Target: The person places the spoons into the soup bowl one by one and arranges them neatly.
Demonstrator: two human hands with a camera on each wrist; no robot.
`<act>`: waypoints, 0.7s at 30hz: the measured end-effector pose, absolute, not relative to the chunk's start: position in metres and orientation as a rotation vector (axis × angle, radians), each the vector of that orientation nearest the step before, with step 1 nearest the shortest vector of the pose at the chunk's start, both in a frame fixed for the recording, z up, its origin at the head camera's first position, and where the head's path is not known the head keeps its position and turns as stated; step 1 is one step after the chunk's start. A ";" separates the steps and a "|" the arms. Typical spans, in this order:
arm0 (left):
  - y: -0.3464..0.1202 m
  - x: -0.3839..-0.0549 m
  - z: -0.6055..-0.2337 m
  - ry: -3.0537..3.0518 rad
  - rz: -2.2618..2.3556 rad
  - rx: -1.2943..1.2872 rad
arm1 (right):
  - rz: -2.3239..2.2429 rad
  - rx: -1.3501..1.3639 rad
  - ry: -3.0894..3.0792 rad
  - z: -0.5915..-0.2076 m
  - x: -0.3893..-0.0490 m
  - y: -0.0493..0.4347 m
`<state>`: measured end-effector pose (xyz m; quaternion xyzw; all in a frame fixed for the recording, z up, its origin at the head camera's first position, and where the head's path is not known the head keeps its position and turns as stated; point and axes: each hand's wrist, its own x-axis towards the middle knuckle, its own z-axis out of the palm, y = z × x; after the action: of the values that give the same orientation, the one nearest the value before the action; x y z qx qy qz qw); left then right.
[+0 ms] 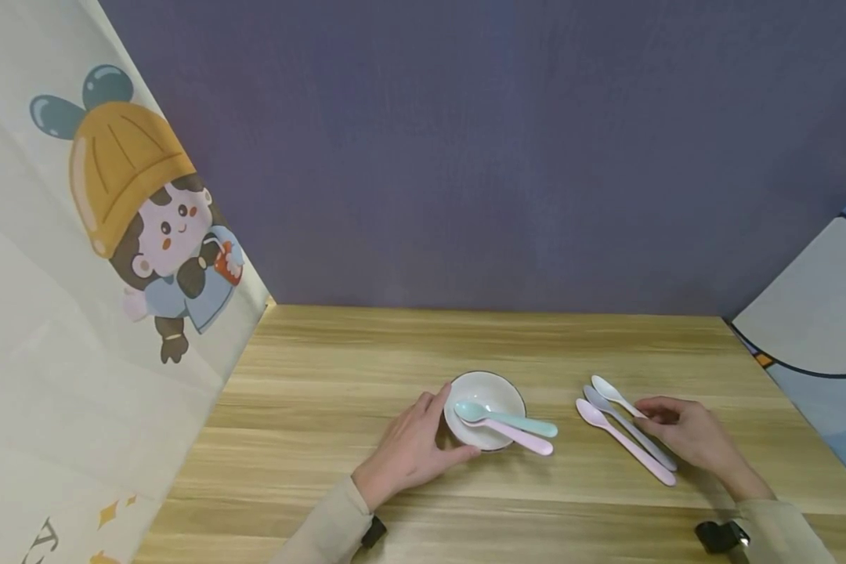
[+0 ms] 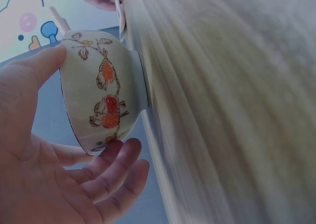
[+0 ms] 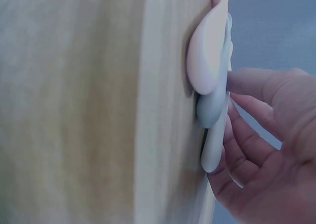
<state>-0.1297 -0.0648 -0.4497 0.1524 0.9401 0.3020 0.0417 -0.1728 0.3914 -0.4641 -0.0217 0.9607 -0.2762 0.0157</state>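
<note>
A white bowl [image 1: 489, 384] with a dark rim stands on the table; orange fruit and leaves are painted on its outside [image 2: 111, 105]. My left hand [image 1: 412, 446] holds it from the left, thumb and fingers spread on either side. A mint green spoon [image 1: 518, 422] and a pink spoon [image 1: 529, 440] lean in the bowl, handles sticking out to the right. To the right, a white spoon [image 1: 609, 389], a grey spoon [image 1: 634, 429] and a second pink spoon [image 1: 638, 451] lie side by side. My right hand [image 1: 691, 435] pinches the white spoon's handle, partly hiding it.
The wooden table [image 1: 352, 352] meets a dark blue panel [image 1: 465, 157] at the back. A white wall panel [image 1: 42, 313] with a cartoon figure rises on the left, and another printed panel [image 1: 811, 313] stands on the right.
</note>
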 end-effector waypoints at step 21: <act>-0.077 -0.121 -0.449 2.861 0.916 0.510 | -0.830 -0.023 3.016 -0.464 -0.155 0.380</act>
<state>-0.1214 -0.0770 -0.4489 0.1672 0.9379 0.3003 0.0472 -0.1546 0.3804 -0.4640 -0.0074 0.9641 -0.2654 0.0069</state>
